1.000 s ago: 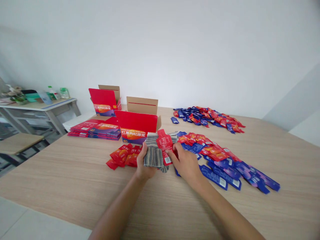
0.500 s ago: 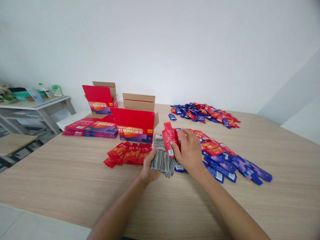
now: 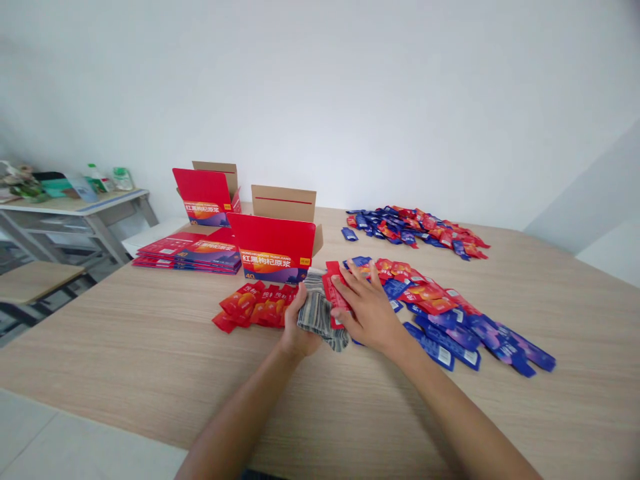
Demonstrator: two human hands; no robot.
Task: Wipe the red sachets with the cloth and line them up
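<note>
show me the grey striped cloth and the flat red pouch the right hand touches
Grey striped cloth [image 3: 315,309], head view: middle of striped face
Flat red pouch [image 3: 331,288], head view: uncovered left side

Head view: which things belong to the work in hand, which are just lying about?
Likely in use:
grey striped cloth, in the left hand
red printed sachet, under the right hand
open red cardboard box
red and blue sachets

Likely just lying about:
wooden-topped stool
green-capped bottle

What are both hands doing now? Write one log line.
left hand: holding striped cloth; right hand: spread over red pouch; front red box: open; far pouch pile: red and blue
</note>
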